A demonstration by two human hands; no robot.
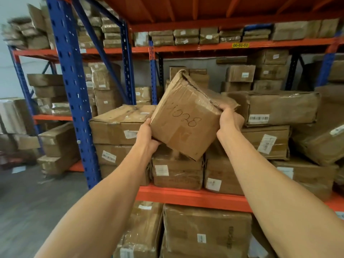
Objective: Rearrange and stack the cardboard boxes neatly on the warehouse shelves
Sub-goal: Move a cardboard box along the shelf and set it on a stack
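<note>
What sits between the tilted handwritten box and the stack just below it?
Nothing visible. The handwritten box is tilted in both hands, left hand at its lower left edge, right hand at its torn right side. Its bottom corner hangs just over the labelled box beneath, with only air between.

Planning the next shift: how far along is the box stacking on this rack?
Done: squared stack at left. In hand: a crumpled box marked 1028, tilted, gripped by left hand and right hand. Left: placing it, and straightening the leaning box at right.
</note>
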